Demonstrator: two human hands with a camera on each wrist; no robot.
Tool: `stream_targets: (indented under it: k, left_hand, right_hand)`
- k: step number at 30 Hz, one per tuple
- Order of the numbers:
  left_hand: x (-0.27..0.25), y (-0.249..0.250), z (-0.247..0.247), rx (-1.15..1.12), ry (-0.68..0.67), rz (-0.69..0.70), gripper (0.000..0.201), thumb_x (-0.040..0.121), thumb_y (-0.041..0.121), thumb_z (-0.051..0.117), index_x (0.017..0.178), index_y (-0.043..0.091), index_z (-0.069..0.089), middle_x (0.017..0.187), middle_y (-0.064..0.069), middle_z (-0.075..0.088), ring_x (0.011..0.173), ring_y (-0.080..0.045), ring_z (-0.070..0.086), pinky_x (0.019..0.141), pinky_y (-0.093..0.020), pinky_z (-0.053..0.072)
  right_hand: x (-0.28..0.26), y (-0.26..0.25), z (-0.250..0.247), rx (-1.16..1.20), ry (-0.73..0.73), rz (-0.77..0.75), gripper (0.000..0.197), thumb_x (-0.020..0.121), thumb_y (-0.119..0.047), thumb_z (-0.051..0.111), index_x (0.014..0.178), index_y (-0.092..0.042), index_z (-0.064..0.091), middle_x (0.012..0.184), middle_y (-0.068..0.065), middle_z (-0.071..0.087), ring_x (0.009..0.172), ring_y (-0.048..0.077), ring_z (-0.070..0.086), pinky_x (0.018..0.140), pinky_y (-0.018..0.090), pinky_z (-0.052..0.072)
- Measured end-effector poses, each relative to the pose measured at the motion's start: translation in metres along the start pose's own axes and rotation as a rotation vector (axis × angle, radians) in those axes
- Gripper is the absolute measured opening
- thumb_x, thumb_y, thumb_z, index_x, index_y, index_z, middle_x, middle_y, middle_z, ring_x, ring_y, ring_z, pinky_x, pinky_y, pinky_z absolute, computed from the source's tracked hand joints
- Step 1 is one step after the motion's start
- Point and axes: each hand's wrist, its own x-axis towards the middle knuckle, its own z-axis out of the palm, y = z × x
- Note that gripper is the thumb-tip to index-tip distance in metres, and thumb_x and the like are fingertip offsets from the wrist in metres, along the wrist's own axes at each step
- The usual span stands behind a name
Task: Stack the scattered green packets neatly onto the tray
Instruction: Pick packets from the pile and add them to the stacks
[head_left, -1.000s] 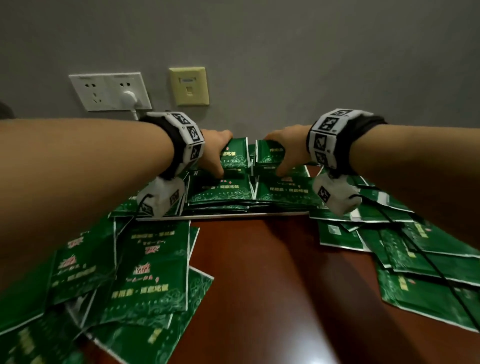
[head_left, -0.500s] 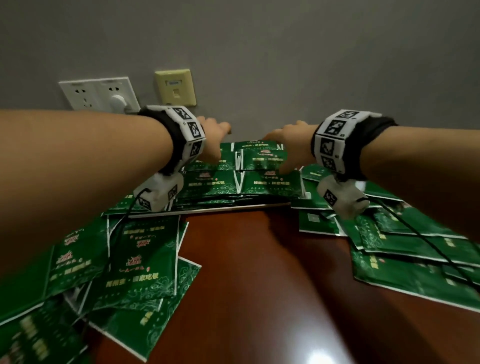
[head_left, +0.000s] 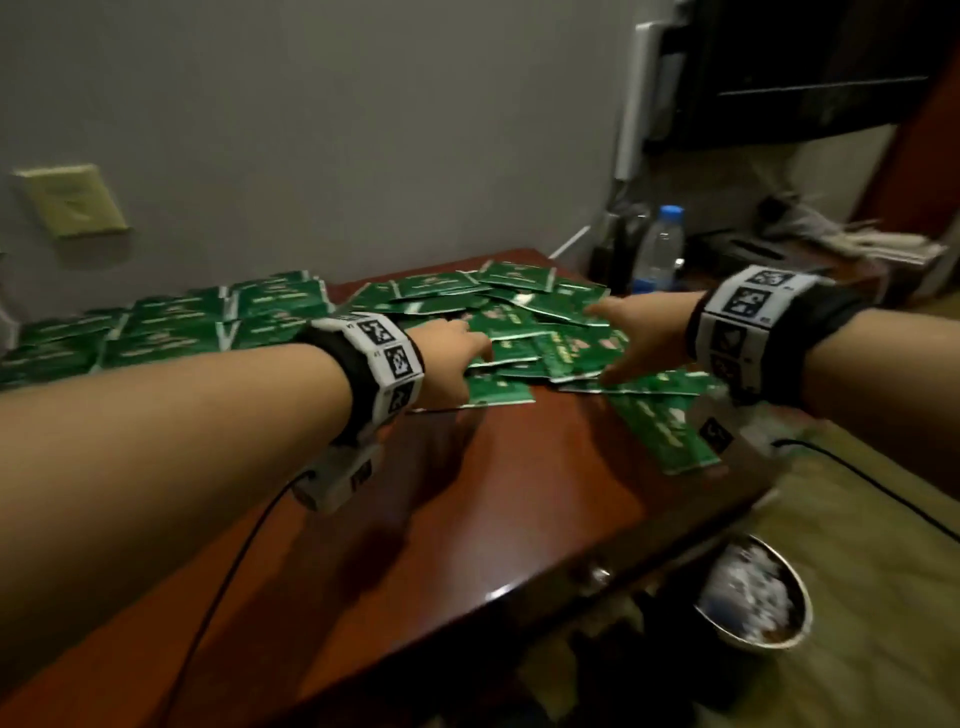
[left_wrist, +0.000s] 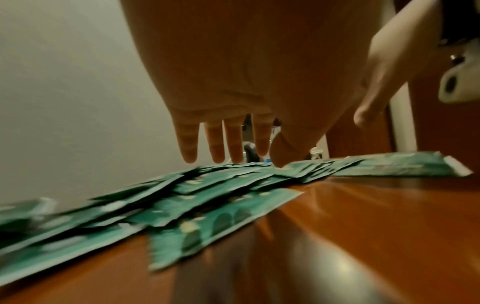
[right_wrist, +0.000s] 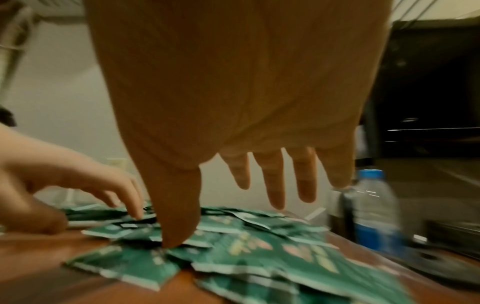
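Dozens of green packets (head_left: 524, 332) lie heaped on the wooden table (head_left: 467, 509), more of them squared in rows at far left. They look light, flat and slippery (likely to slide), best pinched by an edge. The left hand (head_left: 452, 364) and right hand (head_left: 639, 332) hover with spread fingers, holding nothing. No tray can be made out; motion blur hides the print

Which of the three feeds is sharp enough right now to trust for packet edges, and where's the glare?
Head view: mild motion blur, loose packets readable as shapes, print smeared; glare streak on the table corner. Left wrist view: near packets heavily smeared, left hand fairly sharp, soft glare on the wood at lower right. Right wrist view: dim and blurred, water bottle streaked, right hand clearer.
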Motion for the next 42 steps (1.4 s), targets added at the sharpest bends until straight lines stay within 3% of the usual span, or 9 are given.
stream_targets:
  k: [6, 12, 16, 25, 27, 29, 32, 37, 42]
  left_hand:
    - [0.020, 0.097, 0.024, -0.176, 0.060, 0.040, 0.063, 0.092, 0.037, 0.058, 0.149, 0.024, 0.033, 0.147, -0.014, 0.030, 0.132, -0.036, 0.038, 0.107, -0.039, 0.037]
    - [0.020, 0.147, 0.029, -0.144, -0.099, 0.217, 0.088, 0.081, 0.006, 0.055, 0.154, 0.035, 0.014, 0.162, -0.001, 0.006, 0.147, -0.026, 0.014, 0.116, -0.039, 0.026]
    - [0.015, 0.149, 0.029, -0.064, -0.173, 0.193, 0.084, 0.083, 0.011, 0.057, 0.154, 0.030, 0.016, 0.160, -0.001, 0.015, 0.145, -0.024, 0.021, 0.115, -0.037, 0.029]
    - [-0.020, 0.113, 0.035, 0.063, -0.169, 0.049, 0.068, 0.078, 0.029, 0.059, 0.142, 0.025, 0.036, 0.129, -0.002, 0.043, 0.115, -0.025, 0.053, 0.092, -0.042, 0.051]
    - [-0.029, 0.107, 0.036, 0.080, -0.177, 0.011, 0.065, 0.078, 0.031, 0.059, 0.140, 0.026, 0.038, 0.126, -0.002, 0.045, 0.111, -0.025, 0.055, 0.089, -0.042, 0.052]
    - [-0.037, 0.101, 0.036, 0.098, -0.183, -0.025, 0.059, 0.079, 0.032, 0.058, 0.135, 0.027, 0.042, 0.122, -0.002, 0.048, 0.107, -0.025, 0.056, 0.086, -0.042, 0.053]
    - [-0.045, 0.092, 0.035, 0.104, -0.193, -0.075, 0.051, 0.078, 0.032, 0.055, 0.128, 0.025, 0.047, 0.117, -0.003, 0.051, 0.102, -0.026, 0.057, 0.083, -0.041, 0.054]
    - [-0.053, 0.085, 0.042, 0.098, -0.175, -0.132, 0.048, 0.078, 0.037, 0.054, 0.124, 0.024, 0.047, 0.113, -0.005, 0.050, 0.091, -0.027, 0.057, 0.072, -0.039, 0.052]
    - [-0.051, 0.083, 0.039, 0.078, -0.160, -0.146, 0.040, 0.076, 0.037, 0.054, 0.113, 0.020, 0.056, 0.096, -0.004, 0.055, 0.081, -0.026, 0.059, 0.062, -0.032, 0.048]
  right_hand:
    - [-0.062, 0.076, 0.072, 0.065, -0.109, 0.237, 0.099, 0.078, -0.067, 0.062, 0.151, -0.014, 0.021, 0.144, 0.012, 0.046, 0.128, 0.029, 0.048, 0.103, 0.034, 0.042]
    - [-0.076, 0.065, 0.102, 0.057, -0.146, 0.080, 0.097, 0.078, -0.073, 0.054, 0.154, -0.026, 0.015, 0.154, 0.010, 0.030, 0.136, 0.029, 0.039, 0.108, 0.038, 0.038]
    - [-0.083, 0.047, 0.110, 0.028, -0.138, -0.039, 0.103, 0.078, -0.070, 0.058, 0.154, -0.034, -0.002, 0.163, 0.002, 0.000, 0.148, 0.033, 0.009, 0.116, 0.046, 0.026]
    - [-0.066, 0.003, 0.104, -0.021, -0.158, -0.223, 0.111, 0.075, -0.063, 0.067, 0.152, -0.039, -0.009, 0.162, -0.006, -0.009, 0.148, 0.033, -0.001, 0.116, 0.050, 0.026]
    - [-0.066, -0.006, 0.089, 0.007, -0.229, -0.259, 0.104, 0.077, -0.064, 0.065, 0.153, -0.040, -0.002, 0.162, -0.006, -0.003, 0.148, 0.033, 0.004, 0.116, 0.050, 0.024]
    - [-0.064, -0.008, 0.063, 0.078, -0.237, -0.290, 0.079, 0.086, -0.060, 0.058, 0.152, -0.037, 0.022, 0.159, -0.002, 0.024, 0.142, 0.025, 0.028, 0.111, 0.037, 0.029]
    - [-0.046, -0.007, 0.036, 0.110, -0.060, -0.229, 0.052, 0.094, -0.055, 0.048, 0.138, -0.029, 0.050, 0.143, -0.001, 0.049, 0.127, 0.019, 0.049, 0.104, 0.031, 0.037]
    - [-0.002, -0.007, 0.052, -0.198, -0.054, -0.107, 0.036, 0.098, -0.040, 0.041, 0.127, -0.030, 0.061, 0.135, 0.005, 0.056, 0.125, 0.030, 0.050, 0.105, 0.036, 0.041]
    - [0.019, -0.017, 0.066, -0.129, -0.035, -0.050, 0.043, 0.098, -0.039, 0.042, 0.121, -0.009, 0.061, 0.129, 0.011, 0.053, 0.116, 0.030, 0.055, 0.097, 0.037, 0.047]
